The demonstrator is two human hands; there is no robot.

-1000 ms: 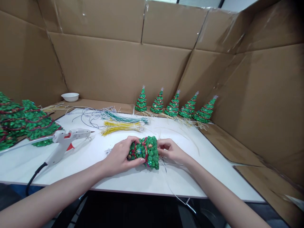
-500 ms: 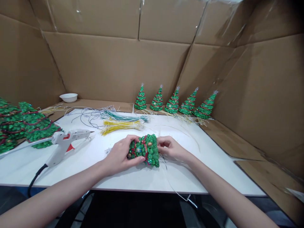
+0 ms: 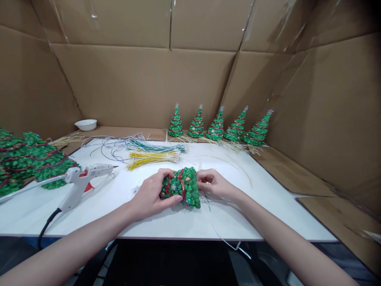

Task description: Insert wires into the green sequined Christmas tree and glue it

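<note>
On its side over the white table lies a small green Christmas tree (image 3: 190, 186) with red garland, its base turned to the right. My left hand (image 3: 154, 192) is wrapped round it, thumb in front and fingers behind. At the base, the fingers of my right hand (image 3: 212, 183) are pinched together, their tips partly hidden by the tree. Thin wires (image 3: 210, 208) come out below that hand, and a pale one runs over the table's front edge. What exactly the right fingertips hold cannot be made out.
A white glue gun (image 3: 79, 184) with a black cord stands at left, before larger green trees (image 3: 49, 163). Yellow wires (image 3: 153, 159) and green wires (image 3: 154, 147) lie in bundles mid-table. Several small trees (image 3: 216, 125) line the back. A white bowl (image 3: 86, 125) sits at back left.
The view has shifted slightly. Both hands keep nearly the same position on the tree, with no clear change of grip.
</note>
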